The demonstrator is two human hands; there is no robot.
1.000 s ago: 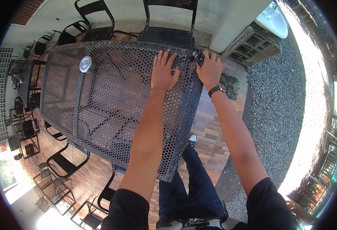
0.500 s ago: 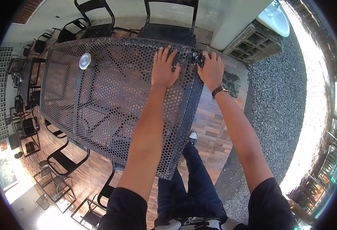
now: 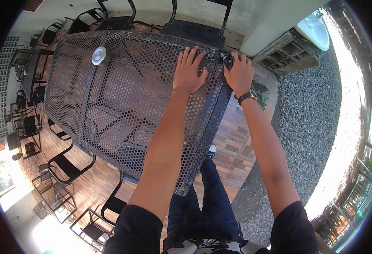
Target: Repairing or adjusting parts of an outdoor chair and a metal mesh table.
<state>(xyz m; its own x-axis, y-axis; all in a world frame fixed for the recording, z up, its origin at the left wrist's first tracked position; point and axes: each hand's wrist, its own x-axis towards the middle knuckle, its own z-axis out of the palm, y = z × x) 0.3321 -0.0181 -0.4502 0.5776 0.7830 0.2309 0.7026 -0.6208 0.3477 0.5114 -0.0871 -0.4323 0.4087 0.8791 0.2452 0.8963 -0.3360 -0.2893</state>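
A dark perforated metal table [image 3: 122, 99] spreads out in front of me. My left hand [image 3: 188, 72] rests palm down near its far right corner, fingers spread. Between that hand's thumb and forefinger shows a small dark thing [image 3: 201, 70], too unclear to name. At the corner itself, my right hand [image 3: 240, 74], wearing a black-strapped watch [image 3: 247, 97], has its fingers bent around a small black object [image 3: 227, 60]. Its kind is hard to make out, and the hand covers part of it. A round silver-topped container [image 3: 100, 56] stands toward the table's far left.
Black metal chairs stand along the far side, one [image 3: 194, 31] beyond my hands and another [image 3: 69, 165] on the near left. A block structure [image 3: 289, 55] with a white sink [image 3: 315, 31] lies to the right, beside gravel [image 3: 304, 110]. Wood-patterned tiles [image 3: 232, 139] cover the floor.
The view has shifted slightly, so the table's far edge sits higher and further right. Both hands stay at the same corner, the right one still around the black object.
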